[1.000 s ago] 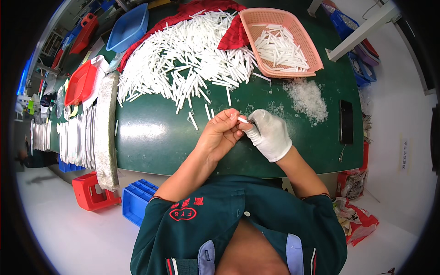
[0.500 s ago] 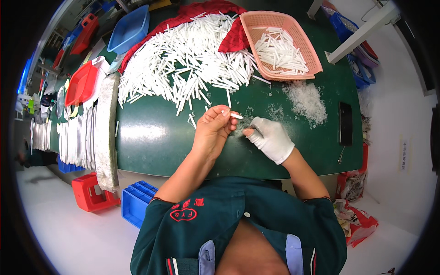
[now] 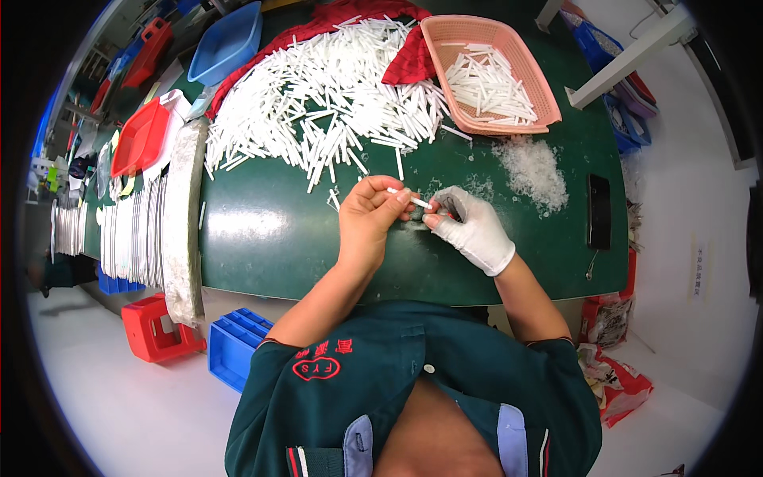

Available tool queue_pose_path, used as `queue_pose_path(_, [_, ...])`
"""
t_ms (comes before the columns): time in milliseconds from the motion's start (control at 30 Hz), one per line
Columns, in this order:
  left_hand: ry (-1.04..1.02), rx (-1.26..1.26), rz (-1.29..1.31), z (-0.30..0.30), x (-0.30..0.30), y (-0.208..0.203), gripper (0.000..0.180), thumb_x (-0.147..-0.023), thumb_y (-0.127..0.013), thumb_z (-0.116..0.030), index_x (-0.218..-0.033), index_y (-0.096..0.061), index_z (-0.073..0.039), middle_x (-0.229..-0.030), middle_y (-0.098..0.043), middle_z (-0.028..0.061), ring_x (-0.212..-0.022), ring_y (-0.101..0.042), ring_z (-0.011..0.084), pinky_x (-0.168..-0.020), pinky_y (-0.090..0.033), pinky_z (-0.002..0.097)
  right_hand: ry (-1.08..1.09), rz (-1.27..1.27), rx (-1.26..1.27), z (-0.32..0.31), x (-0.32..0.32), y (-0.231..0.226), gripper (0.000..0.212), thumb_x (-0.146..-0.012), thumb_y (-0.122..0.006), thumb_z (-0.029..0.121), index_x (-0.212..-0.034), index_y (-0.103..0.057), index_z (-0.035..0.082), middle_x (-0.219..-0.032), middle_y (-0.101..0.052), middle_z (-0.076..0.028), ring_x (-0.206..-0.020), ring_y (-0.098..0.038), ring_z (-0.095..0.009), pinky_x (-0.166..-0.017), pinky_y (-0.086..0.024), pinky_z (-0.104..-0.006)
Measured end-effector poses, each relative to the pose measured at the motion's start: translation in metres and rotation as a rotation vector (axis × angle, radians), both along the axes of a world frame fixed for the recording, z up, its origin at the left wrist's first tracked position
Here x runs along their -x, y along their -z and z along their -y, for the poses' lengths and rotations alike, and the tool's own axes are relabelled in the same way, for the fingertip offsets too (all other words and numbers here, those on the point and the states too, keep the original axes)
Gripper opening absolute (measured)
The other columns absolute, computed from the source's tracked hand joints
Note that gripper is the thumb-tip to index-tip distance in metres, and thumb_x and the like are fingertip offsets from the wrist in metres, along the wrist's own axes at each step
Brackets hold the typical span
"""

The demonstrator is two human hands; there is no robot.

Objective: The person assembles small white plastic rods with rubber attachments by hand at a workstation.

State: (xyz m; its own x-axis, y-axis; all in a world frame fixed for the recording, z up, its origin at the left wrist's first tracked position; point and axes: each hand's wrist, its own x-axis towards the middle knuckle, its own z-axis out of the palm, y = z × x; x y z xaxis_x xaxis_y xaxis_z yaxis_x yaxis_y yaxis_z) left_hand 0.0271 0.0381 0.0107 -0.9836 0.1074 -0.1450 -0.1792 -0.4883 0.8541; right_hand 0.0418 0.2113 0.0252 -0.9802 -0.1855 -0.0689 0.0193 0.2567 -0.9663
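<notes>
My bare left hand [image 3: 370, 213] pinches a short white stick [image 3: 420, 203] between thumb and fingers, above the green tabletop. The far end of this stick points right and meets the fingertips of my right hand [image 3: 478, 232]. That hand wears a white glove with the thumb tip bare, its fingers curled in. What lies inside its grip is mostly hidden; a small reddish bit shows between the fingers. A large heap of similar white sticks [image 3: 318, 95] spreads beyond my hands. More sticks [image 3: 489, 83] lie in a pink perforated basket [image 3: 544, 87] at the far right.
Thin clear scraps [image 3: 531, 171] lie piled below the basket. A black phone [image 3: 598, 213] rests near the table's right edge. Red cloth [image 3: 409, 60] borders the heap. On the left stand a red tray [image 3: 141, 139], a blue basin [image 3: 226, 44] and a long whitish block [image 3: 184, 222].
My right hand has moved in to the stick's end, and its thumb has turned toward it. The left hand still pinches the stick. The view has shifted slightly.
</notes>
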Motion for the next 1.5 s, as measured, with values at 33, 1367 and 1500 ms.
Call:
queue_pose_path(33, [0.003, 0.031, -0.025, 0.0, -0.001, 0.0, 0.016, -0.085, -0.063, -0.002, -0.099, -0.056, -0.001, -0.087, -0.066, 0.0127, -0.073, -0.062, 0.0135, -0.066, -0.049, 0.0236, -0.001, 0.04, 0.027, 0.0, 0.001, -0.001, 0.019, -0.082, -0.067, 0.016, -0.089, -0.058, 0.001, -0.072, -0.059, -0.005, -0.065, -0.05, -0.009, -0.061, -0.043, -0.0252])
queue_pose_path(1367, [0.311, 1.882, -0.768, 0.027, 0.012, -0.001, 0.017, -0.071, -0.054, -0.001, -0.087, -0.05, -0.001, -0.074, -0.057, 0.0146, -0.068, -0.06, 0.0306, -0.06, -0.05, 0.0391, 0.01, 0.394, 0.301, -0.009, 0.029, 0.004, 0.03, -0.088, -0.062, 0.025, -0.103, -0.054, 0.001, -0.07, -0.05, 0.0, -0.051, -0.044, -0.008, -0.044, -0.035, -0.023])
queue_pose_path(1500, [0.259, 1.679, -0.808, 0.034, 0.017, -0.003, 0.024, -0.072, -0.056, 0.001, -0.096, -0.055, 0.002, -0.081, -0.061, 0.0166, -0.071, -0.062, 0.0288, -0.062, -0.051, 0.0362, -0.048, -0.057, -0.27, -0.001, 0.019, 0.006, 0.03, -0.089, -0.059, 0.025, -0.104, -0.053, -0.001, -0.084, -0.059, -0.009, -0.072, -0.057, -0.017, -0.068, -0.047, -0.0297])
